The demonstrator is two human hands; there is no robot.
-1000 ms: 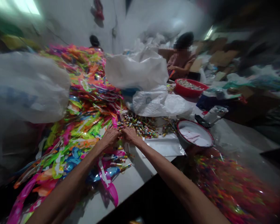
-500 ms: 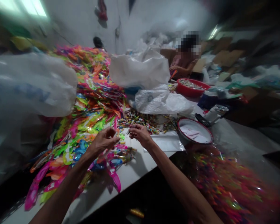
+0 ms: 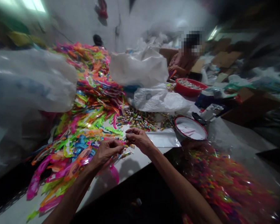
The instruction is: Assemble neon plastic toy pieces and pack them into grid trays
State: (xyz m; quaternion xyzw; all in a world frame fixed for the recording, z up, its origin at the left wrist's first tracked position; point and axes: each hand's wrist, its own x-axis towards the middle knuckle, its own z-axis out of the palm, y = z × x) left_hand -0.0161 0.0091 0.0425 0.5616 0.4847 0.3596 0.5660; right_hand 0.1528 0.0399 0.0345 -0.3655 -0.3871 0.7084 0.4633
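My left hand (image 3: 108,151) is closed in a pinch above the white table, with a tiny pinkish bit at its fingertips that I cannot make out. Close beside it, my right hand (image 3: 141,140) is also pinched, its fingertips almost meeting the left ones; what it holds is too small to name. Under and left of the hands spreads a heap of bright plastic strips (image 3: 80,144), some joined to small printed tubes. A pink strip (image 3: 114,173) lies below my left hand. Beyond the fingers is a pile of loose printed tubes (image 3: 140,119).
A white basin with a dark red rim (image 3: 206,134) stands right of the hands, near a dark phone-like device (image 3: 198,119). White plastic sacks (image 3: 140,70) and a red basin (image 3: 189,90) are farther back. A co-worker (image 3: 183,63) sits there. A bag of colourful pieces (image 3: 226,183) is at lower right.
Both hands have moved closer together and slightly down, the left one rightward. The left fingers have closed further. The view has shifted slightly.
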